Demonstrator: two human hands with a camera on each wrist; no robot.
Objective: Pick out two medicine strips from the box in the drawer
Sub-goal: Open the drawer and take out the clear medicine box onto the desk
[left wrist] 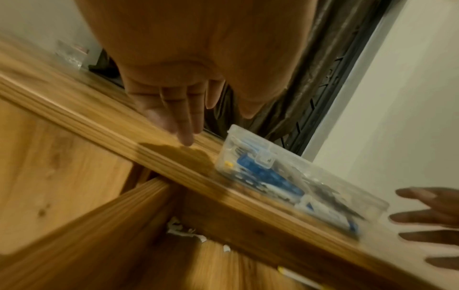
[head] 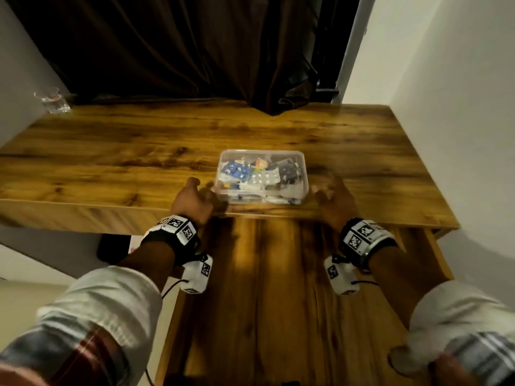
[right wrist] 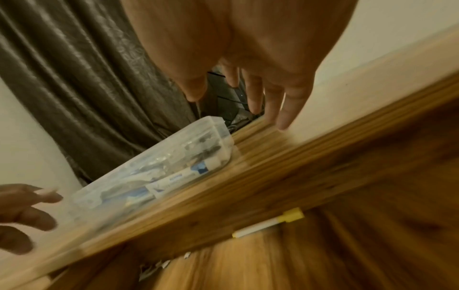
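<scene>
A clear plastic box (head: 262, 176) with its lid on stands on the wooden table (head: 139, 151), close to the front edge. Through the lid I see several medicine strips, among them a blue one (head: 237, 171) and a silvery one (head: 264, 178). My left hand (head: 195, 197) hovers just left of the box with straight fingers (left wrist: 183, 121), holding nothing. My right hand (head: 334, 196) is on the box's right side, fingers (right wrist: 280, 106) spread and empty. Both wrist views show a gap between each hand and the box (left wrist: 285, 176) (right wrist: 161, 172). The drawer (head: 264, 288) below the table edge stands pulled out.
A glass (head: 53, 100) sits at the table's back left corner. A dark curtain (head: 181, 51) hangs behind the table and a white wall (head: 459, 107) closes the right side. Inside the drawer lie a white marker with a yellow cap (right wrist: 268, 225) and paper scraps (left wrist: 183, 231).
</scene>
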